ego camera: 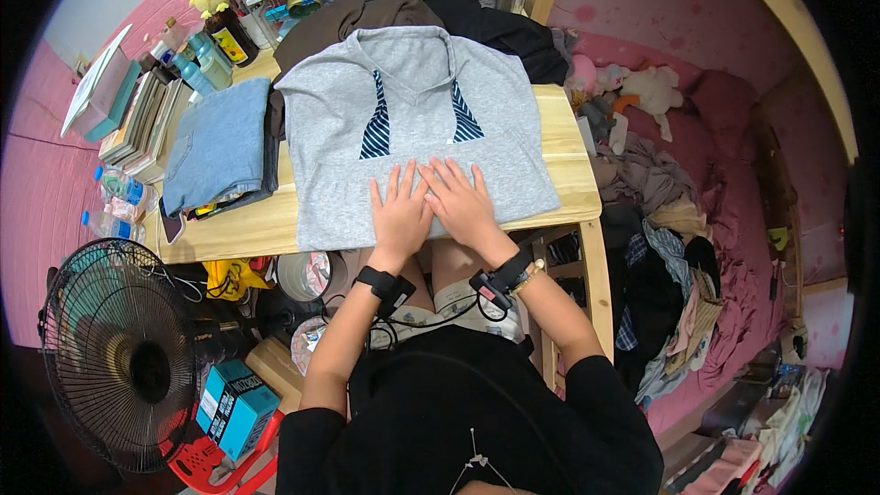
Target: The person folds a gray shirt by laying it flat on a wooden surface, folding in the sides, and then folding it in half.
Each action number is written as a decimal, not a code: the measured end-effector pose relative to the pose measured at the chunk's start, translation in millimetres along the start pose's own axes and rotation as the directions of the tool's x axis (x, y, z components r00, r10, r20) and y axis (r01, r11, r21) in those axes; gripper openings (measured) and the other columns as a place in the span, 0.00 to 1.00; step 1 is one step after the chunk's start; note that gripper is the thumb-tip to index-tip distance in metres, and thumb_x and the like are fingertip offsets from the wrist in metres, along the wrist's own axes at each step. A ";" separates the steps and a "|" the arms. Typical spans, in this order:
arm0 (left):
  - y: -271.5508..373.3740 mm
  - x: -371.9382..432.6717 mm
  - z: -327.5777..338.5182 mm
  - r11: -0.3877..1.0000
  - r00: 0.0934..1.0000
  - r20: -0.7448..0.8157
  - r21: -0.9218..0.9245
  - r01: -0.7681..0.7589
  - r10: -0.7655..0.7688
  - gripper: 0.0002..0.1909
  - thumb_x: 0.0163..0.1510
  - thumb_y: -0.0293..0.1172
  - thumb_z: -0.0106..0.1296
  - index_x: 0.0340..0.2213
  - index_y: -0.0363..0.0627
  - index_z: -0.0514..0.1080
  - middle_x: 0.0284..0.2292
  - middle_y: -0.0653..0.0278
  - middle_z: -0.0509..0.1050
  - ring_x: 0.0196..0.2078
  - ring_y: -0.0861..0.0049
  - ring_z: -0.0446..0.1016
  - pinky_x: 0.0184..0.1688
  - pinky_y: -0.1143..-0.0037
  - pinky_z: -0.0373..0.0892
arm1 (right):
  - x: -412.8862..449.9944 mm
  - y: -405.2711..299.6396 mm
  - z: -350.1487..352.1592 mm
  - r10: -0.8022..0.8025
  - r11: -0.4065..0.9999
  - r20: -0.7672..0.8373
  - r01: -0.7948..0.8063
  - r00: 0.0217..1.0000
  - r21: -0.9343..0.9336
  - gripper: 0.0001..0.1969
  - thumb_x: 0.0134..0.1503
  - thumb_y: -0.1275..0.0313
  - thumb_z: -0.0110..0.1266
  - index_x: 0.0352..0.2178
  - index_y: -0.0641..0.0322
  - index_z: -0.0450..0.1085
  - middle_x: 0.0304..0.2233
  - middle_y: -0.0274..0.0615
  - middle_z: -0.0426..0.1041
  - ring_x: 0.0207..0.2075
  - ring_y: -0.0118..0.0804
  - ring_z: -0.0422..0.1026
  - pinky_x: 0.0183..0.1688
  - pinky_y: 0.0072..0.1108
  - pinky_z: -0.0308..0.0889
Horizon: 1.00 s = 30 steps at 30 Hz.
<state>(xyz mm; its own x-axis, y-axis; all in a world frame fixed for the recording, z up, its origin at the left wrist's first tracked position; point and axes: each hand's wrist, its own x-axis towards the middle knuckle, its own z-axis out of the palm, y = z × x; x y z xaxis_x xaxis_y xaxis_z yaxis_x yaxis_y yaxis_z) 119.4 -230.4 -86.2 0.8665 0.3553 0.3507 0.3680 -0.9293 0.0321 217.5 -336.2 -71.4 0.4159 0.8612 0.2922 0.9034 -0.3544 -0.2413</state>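
Observation:
A grey V-neck knit garment (419, 117) lies on the light wooden table (570, 151), its neckline away from me and two striped navy tie-like pieces on its front. Its lower part looks folded up over the front. My left hand (401, 210) rests flat on the lower part, fingers spread. Beside it, my right hand (462, 203) lies flat too, with the index fingers touching or nearly so. Neither hand grasps the fabric. Both wrists wear black straps.
Folded blue denim (216, 144) and a smartphone (172, 225) lie left, near books (148, 127) and plastic bottles (113, 225). Dark clothes (502, 34) are heaped behind the grey garment. A black fan (124, 357) stands lower left; a bed with clothes (653, 289) is at right.

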 end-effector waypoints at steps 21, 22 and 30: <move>-101.4 -17.1 -23.2 0.877 0.873 0.088 0.070 0.476 -0.480 0.32 0.54 0.53 0.34 0.57 0.53 0.51 0.59 0.61 0.51 0.62 0.65 0.45 0.59 0.52 0.36 | -25.4 100.8 -43.4 0.406 0.906 -0.009 -0.403 0.914 -0.126 0.26 0.58 0.57 0.36 0.56 0.53 0.52 0.59 0.37 0.50 0.60 0.44 0.48 0.59 0.41 0.42; -97.7 -14.3 -24.2 0.876 0.873 0.084 0.071 0.477 -0.481 0.32 0.54 0.53 0.34 0.57 0.53 0.51 0.59 0.61 0.51 0.62 0.65 0.45 0.59 0.52 0.36 | -23.0 96.4 -42.4 0.403 0.907 -0.011 -0.401 0.915 -0.125 0.26 0.58 0.57 0.36 0.56 0.53 0.52 0.59 0.37 0.50 0.60 0.44 0.48 0.59 0.41 0.42; -3.5 14.1 -3.2 0.976 0.979 0.069 -0.088 0.197 -0.192 0.29 0.54 0.47 0.38 0.56 0.54 0.54 0.58 0.56 0.52 0.61 0.61 0.47 0.58 0.50 0.38 | 7.8 -4.6 -5.1 0.030 0.998 -0.121 -0.037 0.992 -0.056 0.24 0.57 0.58 0.39 0.53 0.55 0.57 0.56 0.41 0.56 0.58 0.45 0.51 0.57 0.44 0.45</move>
<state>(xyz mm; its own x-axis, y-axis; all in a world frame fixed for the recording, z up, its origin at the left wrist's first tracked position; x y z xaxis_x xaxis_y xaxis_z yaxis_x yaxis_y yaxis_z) 129.2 -222.4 -78.4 0.8011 0.5330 0.2725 0.5006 -0.8461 0.1832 217.0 -329.7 -63.3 0.4522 0.7998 0.3947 0.8919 -0.4057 -0.1996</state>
